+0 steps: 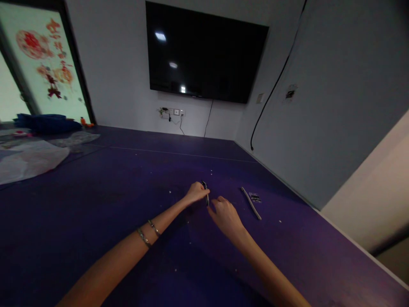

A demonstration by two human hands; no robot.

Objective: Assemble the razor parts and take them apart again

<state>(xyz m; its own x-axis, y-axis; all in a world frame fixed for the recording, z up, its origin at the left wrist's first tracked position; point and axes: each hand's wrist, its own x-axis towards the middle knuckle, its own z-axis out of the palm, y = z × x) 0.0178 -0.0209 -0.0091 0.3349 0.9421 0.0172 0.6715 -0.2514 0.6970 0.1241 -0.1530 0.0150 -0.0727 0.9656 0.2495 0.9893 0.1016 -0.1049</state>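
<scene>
My left hand point(197, 192) is closed on a small slim object point(207, 198), dark at its upper end with a paler shaft. It is too small to tell its exact kind. Just to the right, my right hand point(225, 212) has its fingers half curled and a gap between thumb and forefinger. Its thumb tip comes up to the object's lower end; whether they touch I cannot tell. A pale grey, tube-like rod point(251, 204) lies on the purple surface right of my hands. Beside the rod is a small clear packet with dark pieces point(254, 197).
The purple surface point(128, 221) reaches back to the wall under a large black television point(204, 51). Clear plastic sheeting point(35, 160) and a dark blue cloth bundle point(47, 123) lie at the far left. A black cable point(273, 87) hangs down the right wall. Small white specks dot the surface.
</scene>
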